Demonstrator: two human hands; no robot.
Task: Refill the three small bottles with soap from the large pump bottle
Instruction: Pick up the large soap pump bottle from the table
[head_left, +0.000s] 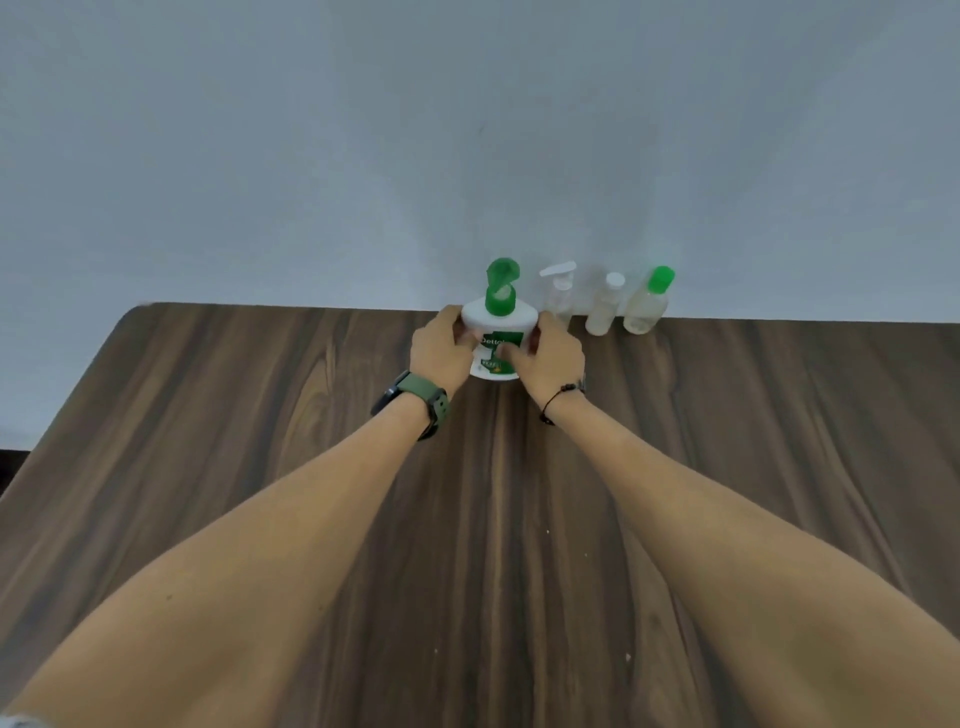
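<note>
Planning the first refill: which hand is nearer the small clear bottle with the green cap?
Right. The right hand grips the large white pump bottle, left of the green-capped bottle; the left hand grips its far side.

Both hands, left hand (439, 349) and right hand (553, 353), grip the white pump bottle (497, 332) upright on the counter (727, 441); three small bottles (602, 306) stand just right of it.
</note>
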